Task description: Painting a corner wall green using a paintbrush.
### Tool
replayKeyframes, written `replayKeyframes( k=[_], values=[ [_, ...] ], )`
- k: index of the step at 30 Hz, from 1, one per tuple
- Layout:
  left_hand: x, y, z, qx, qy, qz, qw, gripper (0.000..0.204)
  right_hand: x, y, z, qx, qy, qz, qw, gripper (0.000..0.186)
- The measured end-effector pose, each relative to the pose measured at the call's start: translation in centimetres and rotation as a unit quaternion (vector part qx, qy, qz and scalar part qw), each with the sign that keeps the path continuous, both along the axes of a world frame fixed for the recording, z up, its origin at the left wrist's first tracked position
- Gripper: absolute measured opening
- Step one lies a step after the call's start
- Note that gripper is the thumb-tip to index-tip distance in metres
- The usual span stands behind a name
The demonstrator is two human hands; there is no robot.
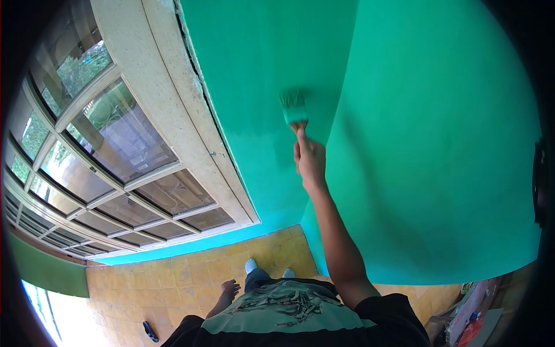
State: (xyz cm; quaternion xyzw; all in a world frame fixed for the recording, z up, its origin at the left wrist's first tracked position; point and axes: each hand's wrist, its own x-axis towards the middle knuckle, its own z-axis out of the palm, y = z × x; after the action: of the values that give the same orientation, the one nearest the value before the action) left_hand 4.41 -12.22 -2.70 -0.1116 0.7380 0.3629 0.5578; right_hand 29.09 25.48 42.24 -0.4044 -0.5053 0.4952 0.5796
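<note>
Our right grip point(311, 160) was clamped on the handle of a paintbrush, while our left grip point(230, 287) hung low with its fingers loosely parted. Before us rose the green wall point(451, 127), its two faces meeting at an upright corner. To its left stood a large white frame point(167, 75) of glass panes, greenery showing through the upper ones. Beneath us spread the yellowish tiled floor point(173, 283). We wore a dark shirt point(283, 306) with a pale printed front. At the lower right, by the wall's end, we saw a pile of mixed items point(471, 315). The paintbrush point(295, 114) was on the narrower wall face, between frame and corner, its green-coated bristles pointing up and seemingly touching the surface, slightly blurred. Our left fingers were nearest our trouser leg. Below them, well apart, a dark sandal point(150, 331) lay on the tiles.
</note>
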Motion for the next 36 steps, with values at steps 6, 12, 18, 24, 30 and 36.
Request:
replayKeyframes(
  k=[6,12,18,24,30,36],
  values=[
    [1.1,0.1,0.0,-0.003,-0.009,0.0,1.0,0.023,2.0,-0.7,-11.2,-0.274,-0.046,0.051,0.959,0.059],
    [-1.3,-0.2,-1.5,0.056,-0.057,-0.036,0.996,0.028,2.8,-2.2,-12.3,-0.345,-0.084,0.041,0.934,0.055],
    [-0.5,1.8,0.7,0.007,-0.001,-0.103,0.995,0.035,1.8,-1.4,-2.4,-0.2,-0.003,0.025,0.979,0.053],
    [0.0,1.9,1.0,0.023,-0.011,-0.052,0.998,0.024,1.3,-1.2,-1.7,-0.097,0.071,0.059,0.991,0.053],
    [-1.4,-1.3,-1.5,0.063,-0.045,-0.026,0.997,0.021,0.3,-1.0,-14.6,-0.328,-0.031,0.012,0.944,0.054],
    [-0.5,1.1,-0.1,0.057,-0.006,-0.052,0.997,0.022,1.9,-3.1,-15.1,-0.381,-0.056,0.03,0.922,0.053]
  ],
)
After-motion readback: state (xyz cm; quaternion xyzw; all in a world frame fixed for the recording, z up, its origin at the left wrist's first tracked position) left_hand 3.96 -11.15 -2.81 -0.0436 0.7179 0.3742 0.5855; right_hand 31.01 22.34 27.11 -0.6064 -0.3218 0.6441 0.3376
